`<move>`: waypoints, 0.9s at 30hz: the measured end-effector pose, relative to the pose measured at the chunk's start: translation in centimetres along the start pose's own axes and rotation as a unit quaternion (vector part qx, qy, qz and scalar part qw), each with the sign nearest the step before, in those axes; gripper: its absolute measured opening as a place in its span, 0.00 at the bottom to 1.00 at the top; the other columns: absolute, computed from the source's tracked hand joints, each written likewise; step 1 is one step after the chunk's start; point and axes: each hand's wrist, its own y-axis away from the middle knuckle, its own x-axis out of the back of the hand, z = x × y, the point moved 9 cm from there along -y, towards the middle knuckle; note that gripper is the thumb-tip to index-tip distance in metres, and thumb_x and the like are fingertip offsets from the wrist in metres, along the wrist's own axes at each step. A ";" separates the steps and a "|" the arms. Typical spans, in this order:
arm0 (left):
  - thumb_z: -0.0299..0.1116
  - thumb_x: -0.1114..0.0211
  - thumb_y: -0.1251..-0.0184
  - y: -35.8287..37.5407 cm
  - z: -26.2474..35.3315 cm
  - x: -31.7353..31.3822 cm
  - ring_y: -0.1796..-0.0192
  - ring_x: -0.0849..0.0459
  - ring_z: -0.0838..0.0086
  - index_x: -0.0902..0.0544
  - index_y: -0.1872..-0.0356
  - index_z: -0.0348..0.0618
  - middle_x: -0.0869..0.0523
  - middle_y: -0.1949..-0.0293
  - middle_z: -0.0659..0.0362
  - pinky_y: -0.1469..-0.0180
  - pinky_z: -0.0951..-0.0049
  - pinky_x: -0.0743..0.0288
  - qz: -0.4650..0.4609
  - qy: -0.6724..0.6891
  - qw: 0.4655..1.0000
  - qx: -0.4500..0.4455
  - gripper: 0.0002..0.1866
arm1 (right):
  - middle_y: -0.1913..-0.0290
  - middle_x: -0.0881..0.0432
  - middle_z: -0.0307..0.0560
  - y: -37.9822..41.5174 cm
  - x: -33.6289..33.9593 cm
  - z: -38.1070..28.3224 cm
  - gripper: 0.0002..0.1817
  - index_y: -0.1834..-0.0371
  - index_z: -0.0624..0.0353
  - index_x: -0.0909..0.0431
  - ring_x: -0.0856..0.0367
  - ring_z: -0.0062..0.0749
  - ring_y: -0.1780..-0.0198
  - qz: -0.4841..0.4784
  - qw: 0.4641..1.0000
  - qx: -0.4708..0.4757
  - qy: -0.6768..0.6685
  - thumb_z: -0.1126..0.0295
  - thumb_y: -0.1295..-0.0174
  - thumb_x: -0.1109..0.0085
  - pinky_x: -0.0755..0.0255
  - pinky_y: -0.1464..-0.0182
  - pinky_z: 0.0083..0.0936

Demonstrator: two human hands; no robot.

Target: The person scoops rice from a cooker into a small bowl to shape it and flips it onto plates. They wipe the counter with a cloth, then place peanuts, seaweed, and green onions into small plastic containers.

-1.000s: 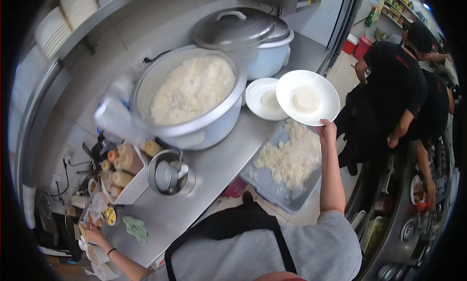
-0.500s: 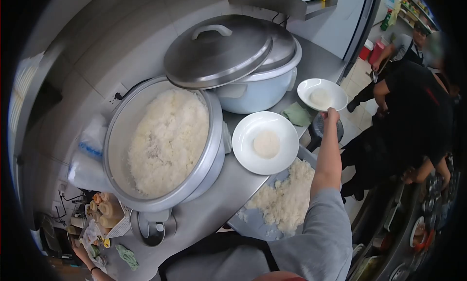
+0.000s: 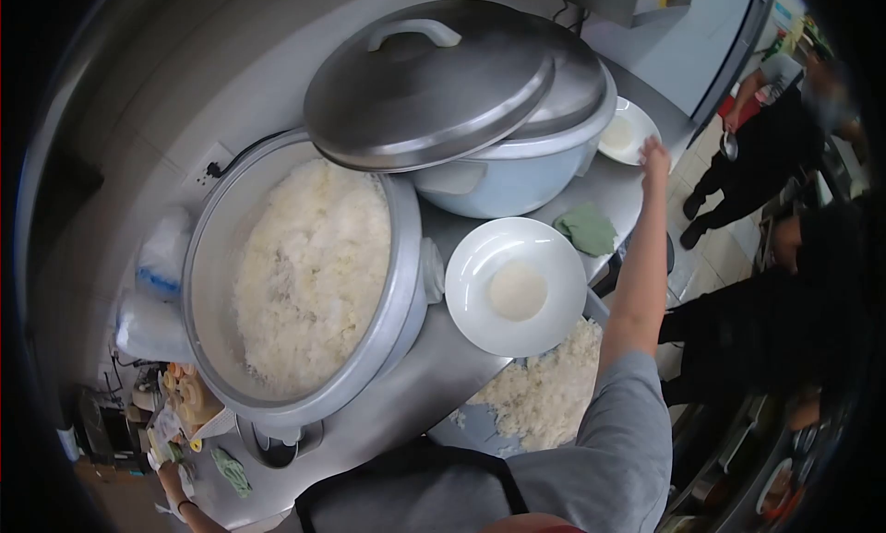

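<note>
My right hand (image 3: 655,156) is stretched far out at the right, its fingers apart beside the rim of a white plate (image 3: 652,123) with a round mound of rice. That plate rests on the counter's far end, partly behind a large pot. Nearer to me, a second white plate (image 3: 466,304) holds a similar flat, round mound (image 3: 517,290). Left of it stands a big open pot (image 3: 403,247) full of cooked rice (image 3: 318,265). Below the nearer plate, a grey tray (image 3: 461,430) holds loose rice (image 3: 544,390). My left hand is not visible.
A metal lid (image 3: 425,90) lies tilted over the second pot (image 3: 517,178). Green cloths (image 3: 585,228) lie on the steel counter (image 3: 406,385). At the lower left, another person's hand (image 3: 171,479) is near bottles (image 3: 192,406). People in dark clothes (image 3: 766,321) stand at the right.
My right hand has moved farther out and let go of the plate, which now lies on the counter. The view has shifted, and the people at the right have changed position.
</note>
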 end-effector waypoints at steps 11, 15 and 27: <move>0.30 0.40 0.47 4.2 -0.2 0.4 0.63 0.19 0.70 0.19 0.60 0.37 0.17 0.65 0.54 0.60 0.71 0.28 0.036 0.187 0.980 0.049 0.13 | 0.57 0.23 0.60 22.7 -30.9 -27.6 0.18 0.49 0.53 0.27 0.24 0.46 0.53 -0.201 0.740 0.552 0.327 0.66 0.45 0.46 0.31 0.51 0.32; 0.32 0.38 0.45 8.7 0.5 0.8 0.64 0.21 0.76 0.21 0.58 0.32 0.18 0.66 0.56 0.61 0.78 0.28 0.029 0.282 0.955 0.083 0.15 | 0.59 0.24 0.60 22.5 -35.0 -27.3 0.19 0.49 0.55 0.31 0.24 0.49 0.56 -0.202 0.702 0.526 0.435 0.74 0.47 0.55 0.29 0.54 0.39; 0.34 0.38 0.45 17.7 -6.9 -3.1 0.61 0.19 0.70 0.21 0.58 0.31 0.17 0.62 0.51 0.58 0.75 0.28 0.049 0.348 0.922 0.163 0.17 | 0.55 0.26 0.65 44.5 -29.5 -34.1 0.20 0.45 0.53 0.32 0.26 0.55 0.53 -0.228 0.661 0.661 0.272 0.72 0.43 0.52 0.30 0.54 0.40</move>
